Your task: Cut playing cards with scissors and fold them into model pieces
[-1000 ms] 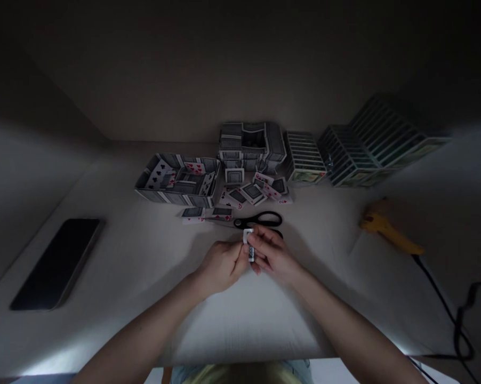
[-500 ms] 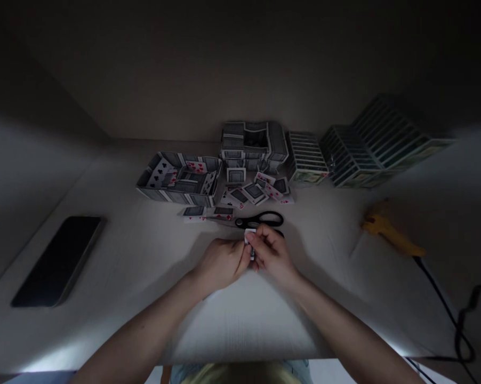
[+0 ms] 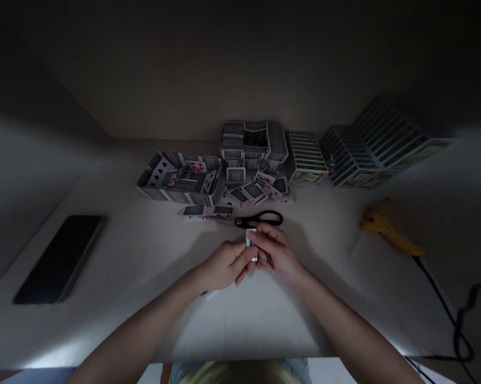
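Observation:
Between both hands is a small playing card (image 3: 250, 238), upright, with much of it covered by my fingers. My left hand (image 3: 228, 263) pinches its lower left side, thumb on the near face. From the right, my right hand (image 3: 275, 248) grips the same card with thumb and fingers. Just beyond the hands lie scissors (image 3: 259, 219) with black handles, their blades pointing left. Two folded card pieces (image 3: 194, 212) rest by the blade tips. Farther back is a loose heap of playing cards (image 3: 254, 193). Something pale, mostly hidden, lies under my left wrist.
An open box made of cards (image 3: 176, 197) stands back left, beside a taller card structure (image 3: 278, 144). Striped stepped blocks (image 3: 307, 152) are at the back right. A phone (image 3: 58, 261) lies left. A yellow glue gun (image 3: 396, 237) with a black cord (image 3: 432, 285) lies right.
The left thumb has shifted onto the card's near face, and the left fingers have loosened and show below it. Both hands have moved slightly right. Things on the table stay put.

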Tool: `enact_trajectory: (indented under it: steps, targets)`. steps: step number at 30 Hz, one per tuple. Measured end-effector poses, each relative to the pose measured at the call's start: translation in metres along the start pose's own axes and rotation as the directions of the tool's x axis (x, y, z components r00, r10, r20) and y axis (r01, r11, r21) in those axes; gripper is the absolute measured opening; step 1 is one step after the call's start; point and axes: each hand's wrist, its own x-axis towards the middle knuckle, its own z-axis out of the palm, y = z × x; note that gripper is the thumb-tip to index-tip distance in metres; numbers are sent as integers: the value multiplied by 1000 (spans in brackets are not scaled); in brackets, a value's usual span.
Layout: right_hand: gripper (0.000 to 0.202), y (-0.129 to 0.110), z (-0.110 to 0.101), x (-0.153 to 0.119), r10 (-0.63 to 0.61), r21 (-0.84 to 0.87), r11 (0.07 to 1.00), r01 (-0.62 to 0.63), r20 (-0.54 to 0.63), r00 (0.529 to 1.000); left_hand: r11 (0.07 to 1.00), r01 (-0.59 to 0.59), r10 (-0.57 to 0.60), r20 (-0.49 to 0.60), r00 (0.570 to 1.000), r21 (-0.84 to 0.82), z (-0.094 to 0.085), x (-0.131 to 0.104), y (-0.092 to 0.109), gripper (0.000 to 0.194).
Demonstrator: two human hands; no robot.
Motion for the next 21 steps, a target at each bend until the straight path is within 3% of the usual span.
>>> enact_trajectory:
  steps: [5,11,18,21]
  targets:
    - [25,1,-6,2,81,137,985,-104,165,983,998,-47,48,16,999,-37,-1,-1,0,47]
    - [24,-1,-16,2,119,245,939,-241,428,896,972,-72,100,118,988,-226,-1,-4,7,48]
    - [32,-4,-15,1,128,211,945,-252,469,874,990,-57,75,145,987,-126,-8,-7,7,45]
    - [36,-3,-17,4,124,148,966,-210,447,886,994,-29,36,61,997,-108,-9,-4,4,37]
